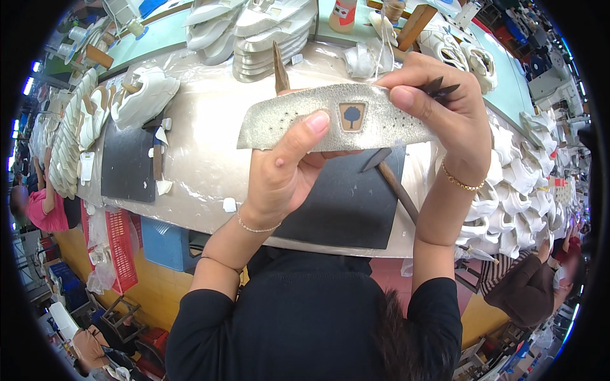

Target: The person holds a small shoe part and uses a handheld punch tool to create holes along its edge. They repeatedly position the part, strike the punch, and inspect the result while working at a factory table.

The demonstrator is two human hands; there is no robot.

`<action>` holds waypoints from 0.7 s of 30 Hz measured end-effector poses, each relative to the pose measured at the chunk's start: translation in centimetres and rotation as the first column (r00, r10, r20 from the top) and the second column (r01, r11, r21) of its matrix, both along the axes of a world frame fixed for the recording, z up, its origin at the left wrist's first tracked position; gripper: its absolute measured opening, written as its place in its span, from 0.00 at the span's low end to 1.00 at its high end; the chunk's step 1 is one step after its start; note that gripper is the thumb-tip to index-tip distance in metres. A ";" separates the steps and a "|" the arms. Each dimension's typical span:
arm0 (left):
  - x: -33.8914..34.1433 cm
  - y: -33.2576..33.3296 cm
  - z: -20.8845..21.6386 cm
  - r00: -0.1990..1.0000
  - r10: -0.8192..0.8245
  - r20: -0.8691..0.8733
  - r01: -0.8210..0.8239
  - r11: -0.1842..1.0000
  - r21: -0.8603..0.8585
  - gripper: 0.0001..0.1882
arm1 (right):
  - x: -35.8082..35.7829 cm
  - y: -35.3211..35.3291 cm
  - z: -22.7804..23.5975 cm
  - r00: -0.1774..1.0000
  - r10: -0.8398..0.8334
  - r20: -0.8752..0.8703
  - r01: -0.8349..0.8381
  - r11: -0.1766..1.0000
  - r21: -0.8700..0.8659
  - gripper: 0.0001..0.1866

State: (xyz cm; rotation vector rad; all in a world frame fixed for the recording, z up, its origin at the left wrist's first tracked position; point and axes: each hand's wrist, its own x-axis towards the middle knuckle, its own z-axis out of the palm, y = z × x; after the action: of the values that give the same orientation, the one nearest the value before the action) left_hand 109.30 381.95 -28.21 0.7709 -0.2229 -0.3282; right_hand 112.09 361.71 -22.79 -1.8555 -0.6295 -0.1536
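Held up over the table is a curved, pale metallic shoe piece with small punched holes and a framed dark tree emblem. My left hand is closed on its lower left part, thumb on the front face and fingers behind. With thumb and forefinger, my right hand pinches its upper right edge. Dark pointed tips of a tool stick out of the right hand; the rest is hidden. Behind the piece, near my left fingers, a brown pointed thing rises; its lower end is covered.
Beneath my hands lies a black mat with a wooden-handled hammer. Another dark mat lies left. Stacked white shoe parts stand behind, and many more shoe uppers crowd the right. A bottle stands at the back.
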 end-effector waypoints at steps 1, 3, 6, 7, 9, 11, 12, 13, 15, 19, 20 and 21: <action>0.0 0.0 0.0 1.000 0.000 -0.008 0.000 1.000 0.011 0.22 | 0.0 -0.1 0.0 1.000 0.005 0.001 -0.005 1.000 -0.012 0.09; 0.0 0.0 0.1 1.000 -0.002 -0.019 0.002 1.000 0.015 0.22 | 0.1 -0.1 0.0 1.000 0.013 -0.016 -0.014 1.000 -0.019 0.10; 0.0 0.1 0.3 0.996 -0.024 -0.090 0.019 0.999 -0.050 0.18 | 0.1 0.0 -0.1 0.997 0.011 -0.083 -0.011 1.000 0.003 0.10; 0.0 0.1 0.3 0.995 -0.025 -0.095 0.021 0.999 -0.043 0.18 | 0.0 0.1 -0.1 0.994 0.003 -0.113 -0.001 1.000 0.015 0.10; 0.1 0.1 0.4 0.996 -0.027 -0.089 0.023 0.999 -0.040 0.18 | -0.1 0.1 -0.2 0.987 0.000 -0.162 0.005 1.000 0.031 0.11; 0.1 0.1 0.4 0.995 -0.024 -0.097 0.020 0.999 -0.041 0.18 | 0.0 0.1 -0.3 0.980 0.011 -0.198 -0.002 0.999 0.046 0.10; 0.1 0.1 0.4 0.995 -0.022 -0.096 0.019 0.999 -0.032 0.18 | 0.0 0.2 -0.4 0.979 0.011 -0.204 -0.001 0.999 0.046 0.10; 0.1 0.1 0.4 0.995 -0.024 -0.095 0.021 0.999 -0.037 0.17 | 0.0 0.2 -0.4 0.978 0.013 -0.208 -0.002 0.999 0.053 0.10; 0.1 0.2 0.3 0.996 -0.029 -0.087 0.027 0.999 -0.024 0.17 | 0.1 0.2 -0.6 0.978 0.016 -0.209 -0.002 0.998 0.064 0.10; 0.1 0.3 -0.3 0.994 -0.024 -0.103 0.020 0.999 -0.036 0.20 | 0.1 0.2 -0.6 0.981 0.030 -0.189 -0.019 0.998 0.056 0.10; -0.1 0.4 -0.5 0.994 -0.014 -0.106 0.010 0.999 -0.038 0.22 | 0.2 0.2 -0.6 0.983 0.036 -0.178 -0.027 0.998 0.048 0.10; -0.2 0.6 -0.7 0.997 -0.020 -0.072 0.014 0.997 -0.079 0.24 | 0.1 0.2 -0.6 0.979 0.043 -0.200 -0.031 0.997 0.064 0.10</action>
State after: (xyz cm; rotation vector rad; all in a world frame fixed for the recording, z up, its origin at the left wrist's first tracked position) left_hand 109.06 382.54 -28.87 0.6787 -0.1730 -0.3610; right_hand 112.24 361.93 -23.36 -1.7728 -0.5126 0.0397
